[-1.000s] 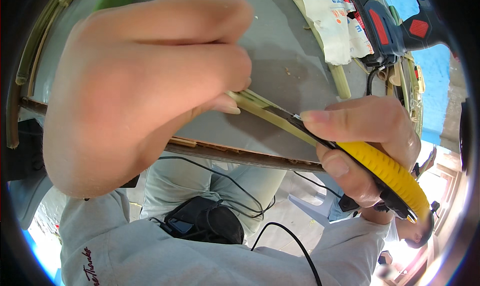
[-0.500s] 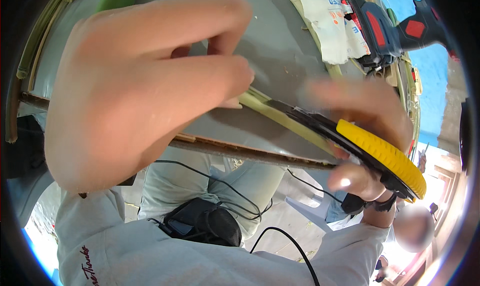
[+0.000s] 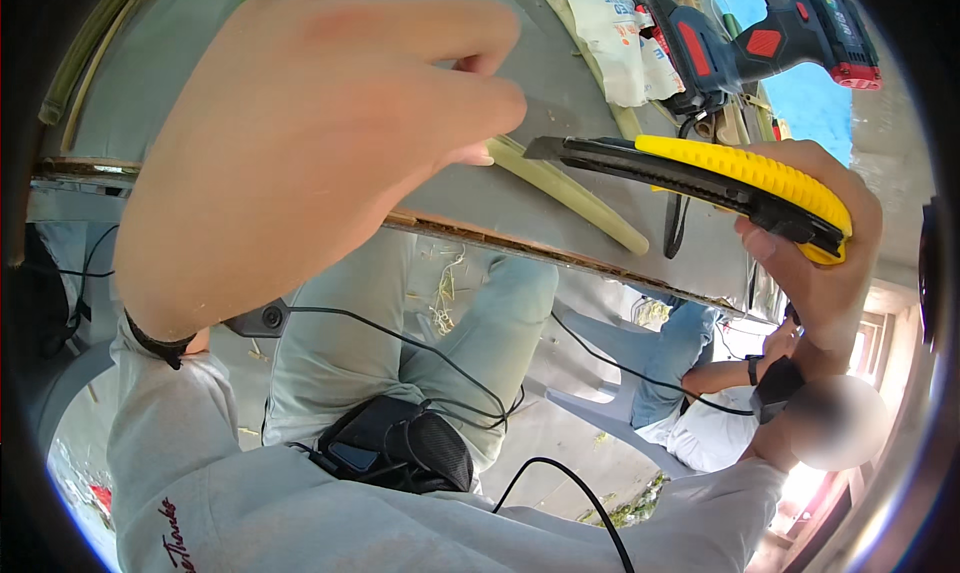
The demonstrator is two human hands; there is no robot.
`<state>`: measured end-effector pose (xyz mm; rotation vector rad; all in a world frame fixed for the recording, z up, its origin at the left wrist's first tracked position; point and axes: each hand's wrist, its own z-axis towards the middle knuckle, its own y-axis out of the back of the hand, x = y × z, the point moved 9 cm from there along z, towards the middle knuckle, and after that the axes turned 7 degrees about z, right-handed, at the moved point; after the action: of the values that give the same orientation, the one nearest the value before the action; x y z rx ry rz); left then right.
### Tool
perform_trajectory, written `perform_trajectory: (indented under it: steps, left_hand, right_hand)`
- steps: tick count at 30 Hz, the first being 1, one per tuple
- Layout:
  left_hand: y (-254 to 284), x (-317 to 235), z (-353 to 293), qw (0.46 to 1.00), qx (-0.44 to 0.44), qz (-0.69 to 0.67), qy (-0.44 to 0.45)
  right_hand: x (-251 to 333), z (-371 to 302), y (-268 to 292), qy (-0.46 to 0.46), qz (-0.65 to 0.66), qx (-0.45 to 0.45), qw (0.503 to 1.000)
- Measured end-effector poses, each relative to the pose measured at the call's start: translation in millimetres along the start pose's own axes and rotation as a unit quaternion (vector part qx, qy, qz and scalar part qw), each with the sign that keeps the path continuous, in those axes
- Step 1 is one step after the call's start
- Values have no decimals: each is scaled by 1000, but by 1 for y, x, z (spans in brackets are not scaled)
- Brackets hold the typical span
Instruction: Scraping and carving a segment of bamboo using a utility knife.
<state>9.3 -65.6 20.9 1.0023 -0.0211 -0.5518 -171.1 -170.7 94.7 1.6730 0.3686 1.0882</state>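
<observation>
On my feed, the right hand (image 3: 838, 285), curled closed around the yellow utility knife (image 3: 750, 173), had just swung its handle away from the green strip (image 3: 575, 198), along which it had lain half a second earlier. The left hand (image 3: 320, 133) kept the strip's near end pinched, its upper fingers loosely curled, with the rest slanting out between the hands over the grey table (image 3: 560, 88). I judged that lengthwise cutting had paused, though I couldn't tell whether the blade tip, just beside the left fingertips, touched the strip.
</observation>
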Motion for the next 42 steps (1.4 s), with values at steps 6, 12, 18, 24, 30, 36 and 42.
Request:
perform_trajectory:
  steps: [6, 12, 18, 24, 30, 36, 42]
  left_hand:
    - [-1, 0, -3, 999, -31, 0, 11]
    - [-4, 5, -4, 999, -37, 2, 11]
    - [-7, 8, -6, 999, -39, 4, 14]
    - [-9, 11, -11, 999, -27, 17, 16]
    - [-2, 0, 1, 999, 26, 26, 9]
    - [-3, 1, 3, 1000, 7, 1, 31]
    - [-11, 9, -3, 996, -31, -74, 49]
  right_hand:
    - [49, 16, 3, 45, -135, 74, 987]
    - [53, 19, -26, 61, -120, 148, 980]
    - [56, 22, -52, 82, -218, 173, 957]
    - [75, 25, -73, 167, -303, 165, 923]
    - [70, 14, -80, 127, -354, 178, 909]
    - [69, 11, -82, 115, -375, 181, 902]
    - [71, 11, -83, 91, -379, 205, 898]
